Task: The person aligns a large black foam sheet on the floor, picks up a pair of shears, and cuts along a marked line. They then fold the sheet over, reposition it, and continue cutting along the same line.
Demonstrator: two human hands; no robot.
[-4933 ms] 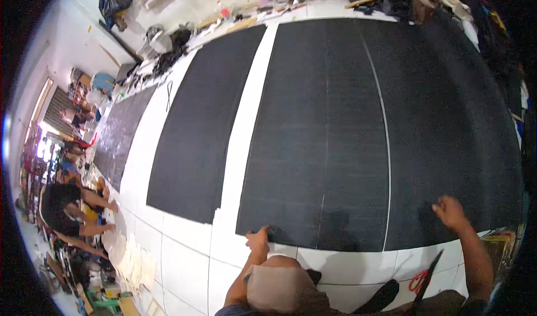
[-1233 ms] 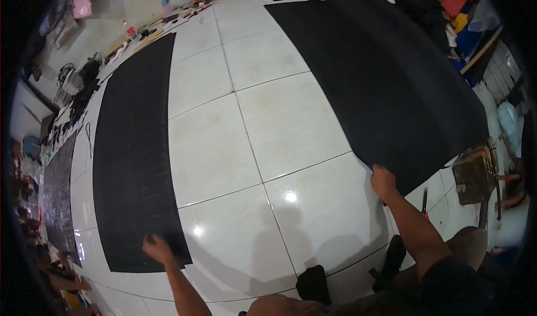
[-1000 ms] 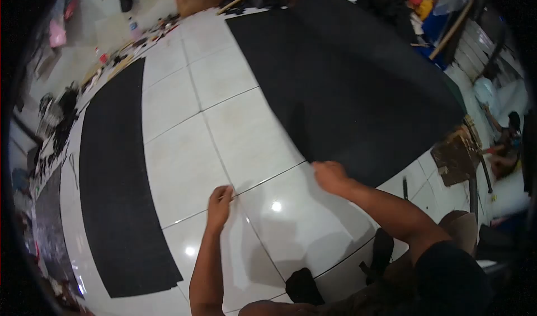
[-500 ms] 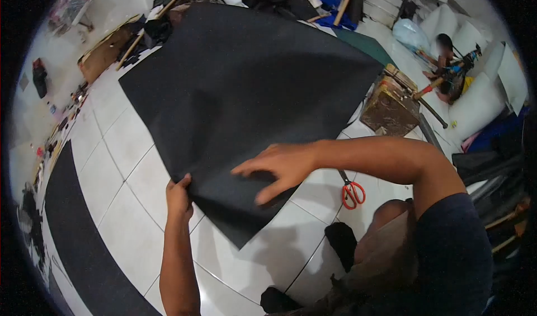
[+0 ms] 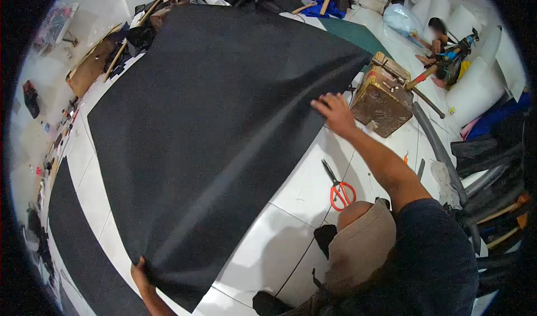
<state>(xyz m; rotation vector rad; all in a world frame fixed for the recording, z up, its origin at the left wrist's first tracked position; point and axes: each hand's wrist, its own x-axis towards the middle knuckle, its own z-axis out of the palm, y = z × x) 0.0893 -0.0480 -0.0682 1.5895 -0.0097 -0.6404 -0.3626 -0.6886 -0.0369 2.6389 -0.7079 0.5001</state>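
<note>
A large black sheet spreads over the white tiled floor, with a raised crease running across it. My left hand grips its lower left edge, thumb on top. On the right edge lies my right hand, its fingers bent over the border near the wooden block; whether they pinch the sheet is hard to tell. Red-handled scissors rest on the floor to the right of the sheet, blades pointing up and left.
A worn wooden block with tools on top, including a hammer, stands at the right. Another black strip lies at left. A person is at the upper right, near white rolls. Green sheet lies behind.
My left hand has moved down and left, pulling the sheet's near corner closer. My right hand has moved from above the sheet, fingers spread, up and right to its right edge.
</note>
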